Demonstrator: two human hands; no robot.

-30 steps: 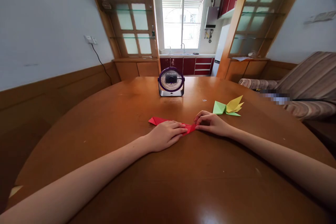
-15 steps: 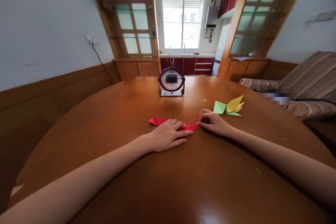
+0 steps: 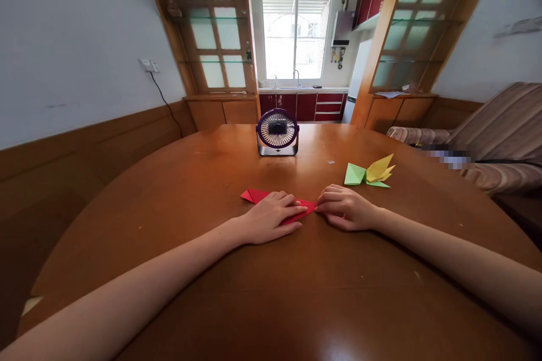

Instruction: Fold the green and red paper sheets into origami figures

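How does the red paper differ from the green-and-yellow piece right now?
The red paper shows only red; the green-and-yellow piece has two colours.
The red paper lies long and low, while the green-and-yellow piece has raised, pointed parts.
The left hand covers part of the red paper and the right hand is at its end; neither hand touches the green-and-yellow piece.
Both are folded and rest on the table.

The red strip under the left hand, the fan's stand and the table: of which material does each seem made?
Red strip: apparently matte paper, given its thin body and crisp fold lines.
Fan's stand: its silvery sheen suggests metal, though metallic-painted plastic is possible.
Table: probably varnished wood, brown with glossy reflections; laminate cannot be excluded.
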